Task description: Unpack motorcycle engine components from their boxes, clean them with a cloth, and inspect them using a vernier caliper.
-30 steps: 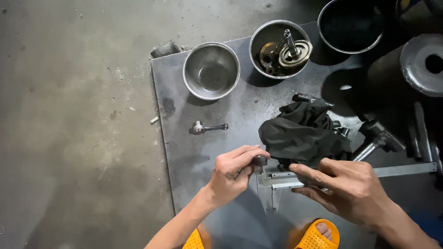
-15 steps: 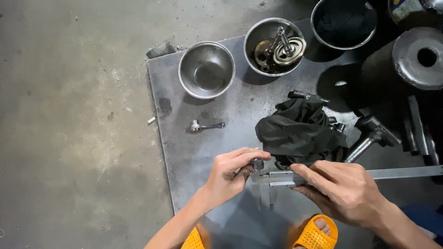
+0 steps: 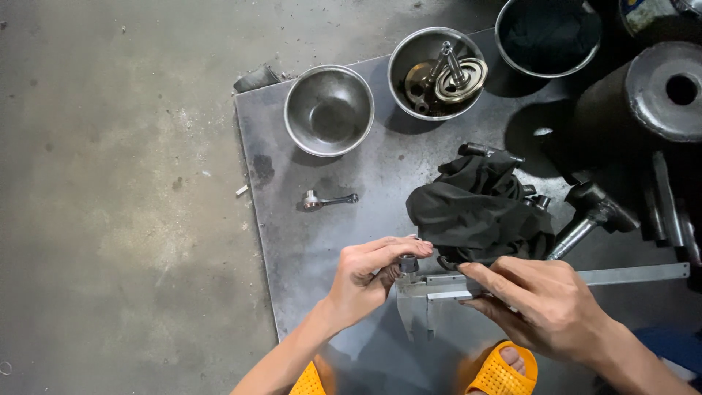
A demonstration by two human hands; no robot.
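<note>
The left hand pinches a small dark cylindrical part between thumb and fingertips, holding it against the jaws of a metal vernier caliper. The right hand is closed over the caliper's sliding head, fingers curled on top and thumb beneath, while the long beam of the tool extends to the right across the work surface. The caliper's pointed jaws hang downward just beside the left hand, and the part sits at their upper end; whether the jaws fully touch it cannot be told. Directly beyond the hands lies a crumpled black cloth, draped over several dark metal pieces, with a short-handled steel tool protruding from its right side. All of this rests on a grey steel plate laid on a concrete floor. A small connecting rod lies alone on the plate, well apart from the hands. Farther away stand an empty steel bowl, a second bowl holding brass-coloured and steel engine parts, and a dark pot at the upper edge. A heavy cylindrical casting with a central bore occupies the upper right. Two orange perforated sandals show at the lower edge, one with toes visible.
</note>
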